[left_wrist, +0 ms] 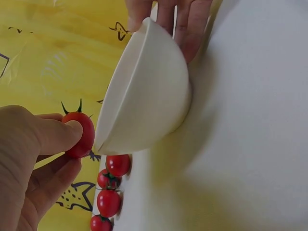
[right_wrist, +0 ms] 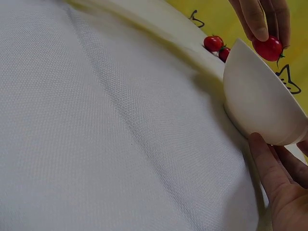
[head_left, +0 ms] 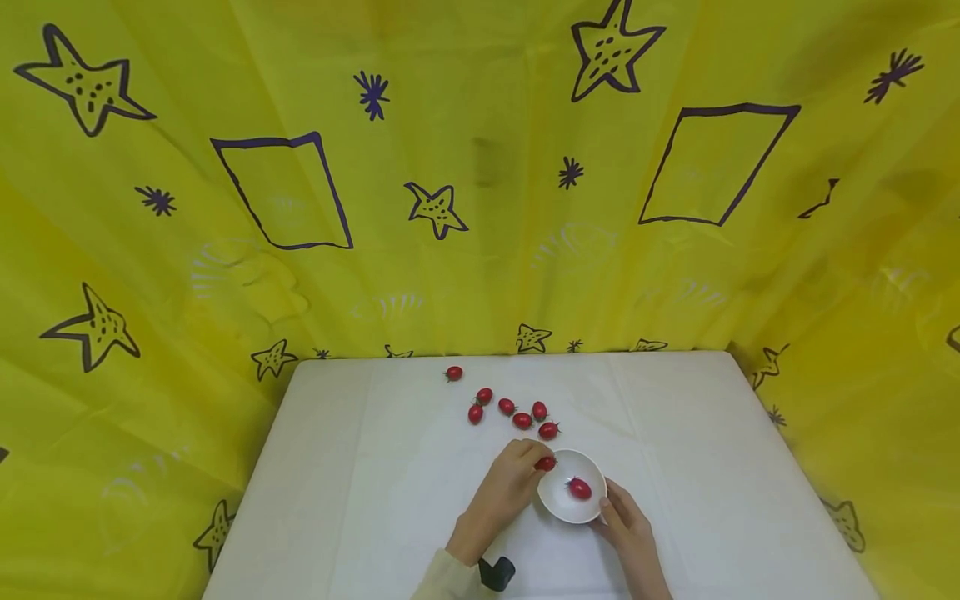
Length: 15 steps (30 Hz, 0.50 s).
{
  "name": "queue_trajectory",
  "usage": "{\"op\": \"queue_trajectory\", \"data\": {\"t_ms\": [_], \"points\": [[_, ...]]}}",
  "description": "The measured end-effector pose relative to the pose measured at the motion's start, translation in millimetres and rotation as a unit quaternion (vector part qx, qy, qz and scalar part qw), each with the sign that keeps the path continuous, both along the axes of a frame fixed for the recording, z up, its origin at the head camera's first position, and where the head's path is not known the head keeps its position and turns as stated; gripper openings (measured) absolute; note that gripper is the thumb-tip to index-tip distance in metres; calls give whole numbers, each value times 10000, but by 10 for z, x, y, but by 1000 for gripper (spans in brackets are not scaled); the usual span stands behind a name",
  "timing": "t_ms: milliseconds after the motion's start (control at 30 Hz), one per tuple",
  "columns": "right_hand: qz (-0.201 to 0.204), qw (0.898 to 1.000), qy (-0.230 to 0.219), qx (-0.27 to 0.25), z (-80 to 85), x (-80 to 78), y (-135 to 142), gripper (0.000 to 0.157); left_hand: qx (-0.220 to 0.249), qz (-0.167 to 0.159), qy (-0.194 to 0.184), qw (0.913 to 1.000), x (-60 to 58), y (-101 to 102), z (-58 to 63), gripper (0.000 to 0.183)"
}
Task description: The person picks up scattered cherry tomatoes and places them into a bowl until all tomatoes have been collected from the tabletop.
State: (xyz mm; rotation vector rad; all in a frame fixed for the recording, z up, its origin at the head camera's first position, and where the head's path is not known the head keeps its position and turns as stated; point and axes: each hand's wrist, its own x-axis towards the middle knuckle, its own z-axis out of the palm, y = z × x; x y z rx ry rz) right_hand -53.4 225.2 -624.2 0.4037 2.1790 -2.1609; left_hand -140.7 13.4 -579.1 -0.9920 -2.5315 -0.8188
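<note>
A small white bowl (head_left: 558, 506) stands near the front of the table, with one cherry tomato (head_left: 580, 488) inside it. My left hand (head_left: 512, 483) pinches another cherry tomato (left_wrist: 81, 134) between thumb and fingers, at the bowl's left rim. In the left wrist view this tomato shows its green stem on top. From the right side, my right hand (head_left: 628, 525) holds the bowl, thumb at the rim and fingers against the outer wall. The right wrist view shows the bowl's outside (right_wrist: 262, 96) and its fingers (right_wrist: 269, 163) touching near the base.
Several cherry tomatoes (head_left: 522, 421) lie loose on the white-covered table (head_left: 397, 483) beyond the bowl. One tomato (head_left: 453, 373) sits apart near the back edge. Yellow curtains (head_left: 480, 275) with drawn stars enclose the table's back and sides. A black strap (head_left: 497, 573) is at the left wrist.
</note>
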Motion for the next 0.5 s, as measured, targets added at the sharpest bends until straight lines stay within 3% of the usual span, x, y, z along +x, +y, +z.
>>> {"op": "queue_trajectory", "data": {"t_ms": [500], "points": [[90,9997,241,-32,1,8,1,55,-549,-738,-57,9957,92,81,-8,23]]}}
